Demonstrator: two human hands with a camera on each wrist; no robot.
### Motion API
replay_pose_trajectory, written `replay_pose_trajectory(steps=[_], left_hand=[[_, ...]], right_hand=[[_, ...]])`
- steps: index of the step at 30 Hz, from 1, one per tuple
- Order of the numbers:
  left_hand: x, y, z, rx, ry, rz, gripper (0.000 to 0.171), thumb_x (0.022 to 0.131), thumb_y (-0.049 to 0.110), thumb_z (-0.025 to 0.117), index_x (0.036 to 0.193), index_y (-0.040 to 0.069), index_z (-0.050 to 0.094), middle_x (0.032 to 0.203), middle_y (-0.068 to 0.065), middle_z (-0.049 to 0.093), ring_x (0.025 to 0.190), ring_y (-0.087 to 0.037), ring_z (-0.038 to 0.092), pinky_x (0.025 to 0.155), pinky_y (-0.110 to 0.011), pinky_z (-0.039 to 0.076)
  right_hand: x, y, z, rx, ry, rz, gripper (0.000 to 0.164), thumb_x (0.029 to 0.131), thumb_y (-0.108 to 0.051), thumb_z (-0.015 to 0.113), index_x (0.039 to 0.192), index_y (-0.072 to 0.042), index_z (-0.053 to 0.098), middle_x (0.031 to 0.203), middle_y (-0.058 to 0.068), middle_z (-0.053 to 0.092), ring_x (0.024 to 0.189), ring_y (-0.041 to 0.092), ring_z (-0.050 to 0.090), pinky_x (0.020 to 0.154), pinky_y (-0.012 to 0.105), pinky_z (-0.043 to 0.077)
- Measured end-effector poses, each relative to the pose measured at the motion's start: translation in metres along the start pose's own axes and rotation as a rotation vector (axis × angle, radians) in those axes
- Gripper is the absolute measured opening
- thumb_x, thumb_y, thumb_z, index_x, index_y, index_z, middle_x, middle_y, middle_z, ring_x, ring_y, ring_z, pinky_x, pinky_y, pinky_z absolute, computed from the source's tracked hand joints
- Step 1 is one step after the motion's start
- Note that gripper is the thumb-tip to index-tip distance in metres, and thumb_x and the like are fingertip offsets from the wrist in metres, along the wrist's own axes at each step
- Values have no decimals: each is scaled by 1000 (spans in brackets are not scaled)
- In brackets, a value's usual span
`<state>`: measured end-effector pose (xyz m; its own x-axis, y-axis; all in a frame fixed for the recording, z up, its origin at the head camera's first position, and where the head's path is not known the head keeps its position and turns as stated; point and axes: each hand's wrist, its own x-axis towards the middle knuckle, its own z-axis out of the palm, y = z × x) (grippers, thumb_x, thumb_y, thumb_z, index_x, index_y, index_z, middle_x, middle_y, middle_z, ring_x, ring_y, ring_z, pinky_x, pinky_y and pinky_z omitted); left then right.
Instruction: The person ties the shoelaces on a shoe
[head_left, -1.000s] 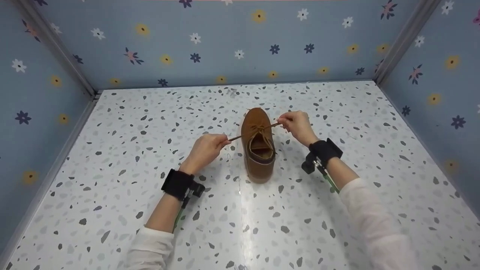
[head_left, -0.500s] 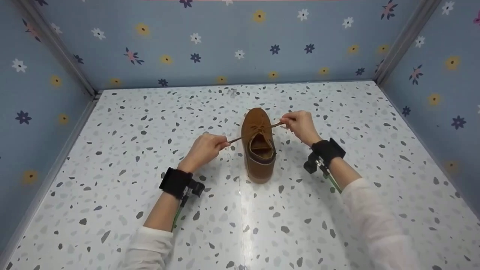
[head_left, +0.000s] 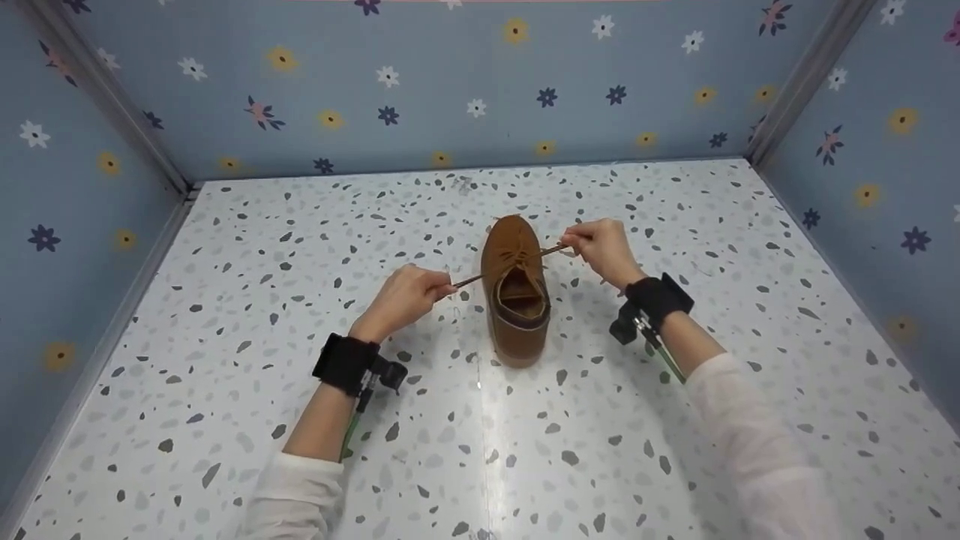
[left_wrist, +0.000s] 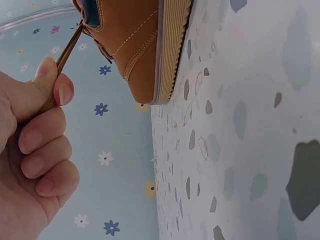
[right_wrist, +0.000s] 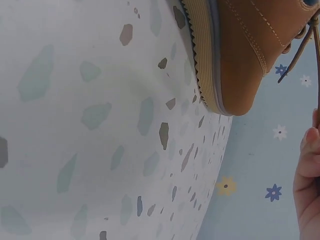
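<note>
A brown lace-up shoe (head_left: pixel 517 337) stands upright on the speckled surface, its toe pointing away from me. My left hand (head_left: pixel 405 296) pinches one part of the brown shoelace (head_left: pixel 469 280) left of the shoe, thumb against index finger. To the right, my right hand (head_left: pixel 604 247) pinches another part of the lace and holds it out taut. The left wrist view shows the lace (left_wrist: pixel 70 47) running from the left hand up to the shoe (left_wrist: pixel 135 45). In the right wrist view a loose lace end (right_wrist: pixel 297 57) hangs beside the shoe; the right hand (right_wrist: pixel 309 175) is partly cut off.
The white speckled tabletop (head_left: pixel 420 465) spreads around the shoe. Blue flower-patterned panels (head_left: pixel 480 82) rise at the back and on both sides. Each wrist wears a black strap (head_left: pixel 346 365) with a small camera and a green cable.
Both hands have drawn slightly outward, away from the shoe, still pinching the lace, which stays stretched to each side. The shoe stays in place.
</note>
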<state>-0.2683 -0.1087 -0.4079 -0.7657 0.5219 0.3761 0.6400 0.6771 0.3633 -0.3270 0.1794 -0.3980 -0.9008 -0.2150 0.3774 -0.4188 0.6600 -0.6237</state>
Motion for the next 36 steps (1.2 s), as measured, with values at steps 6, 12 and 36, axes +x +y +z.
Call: replay_pose_trajectory(steps=[6, 12, 36], left_hand=[[1, -2, -2, -40, -51, 7, 25, 72, 29, 43, 51, 15, 42, 41, 5, 30, 37, -8, 27, 36, -21, 21], [1, -5, -1, -48, -80, -8, 25, 72, 30, 42, 52, 16, 45, 41, 4, 31, 37, -8, 27, 36, -22, 21], [4, -8, 1, -59, -128, -58, 27, 71, 33, 41, 50, 17, 41, 41, 5, 33, 37, -8, 29, 36, -22, 23]], right_hand=[[0, 2, -1, -29, 14, -25, 15, 65, -22, 53, 71, -11, 60, 51, -6, 49, 40, 6, 40, 37, 20, 31], [2, 4, -1, -30, 29, -58, 11, 65, -20, 54, 68, -12, 60, 49, -6, 49, 39, 7, 39, 37, 20, 31], [0, 10, -1, 10, 44, -51, 14, 64, -25, 53, 65, -13, 60, 46, -5, 47, 38, 7, 38, 38, 21, 30]])
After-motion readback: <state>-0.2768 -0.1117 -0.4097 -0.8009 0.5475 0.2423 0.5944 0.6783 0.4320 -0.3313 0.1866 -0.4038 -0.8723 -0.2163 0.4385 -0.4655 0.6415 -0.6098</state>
